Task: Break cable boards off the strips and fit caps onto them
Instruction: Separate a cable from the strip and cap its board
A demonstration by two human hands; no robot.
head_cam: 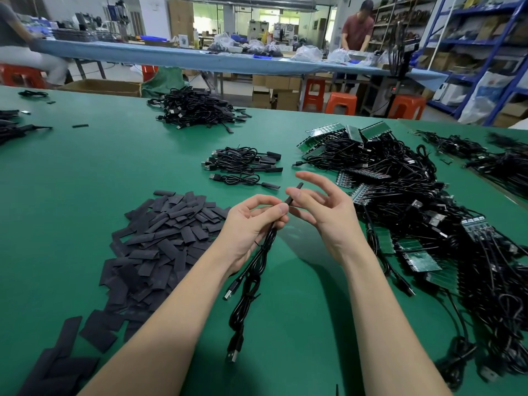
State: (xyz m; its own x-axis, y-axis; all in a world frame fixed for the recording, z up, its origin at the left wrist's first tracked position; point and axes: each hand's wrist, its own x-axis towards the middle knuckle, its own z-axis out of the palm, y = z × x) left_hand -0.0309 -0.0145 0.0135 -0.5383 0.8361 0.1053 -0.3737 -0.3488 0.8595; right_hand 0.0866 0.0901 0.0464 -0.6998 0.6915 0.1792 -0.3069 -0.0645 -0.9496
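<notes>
My left hand (251, 221) pinches a black cable (251, 278) just behind its capped end, and the bundled cable with its USB plugs hangs down toward the table. A black cap (293, 194) covers the cable's board end and sticks up between my hands. My right hand (323, 207) has its thumb and a finger against the cap, while its other fingers are spread and relaxed. A heap of flat black caps (160, 238) lies to the left. Green board strips with cables (414, 252) are piled on the right.
A small group of capped cables (243, 167) lies beyond my hands, and a bigger cable pile (197, 110) sits farther back. The green table (85, 172) holds more cables at both sides. A person (357, 27) stands at the far blue bench, behind orange stools (341, 102).
</notes>
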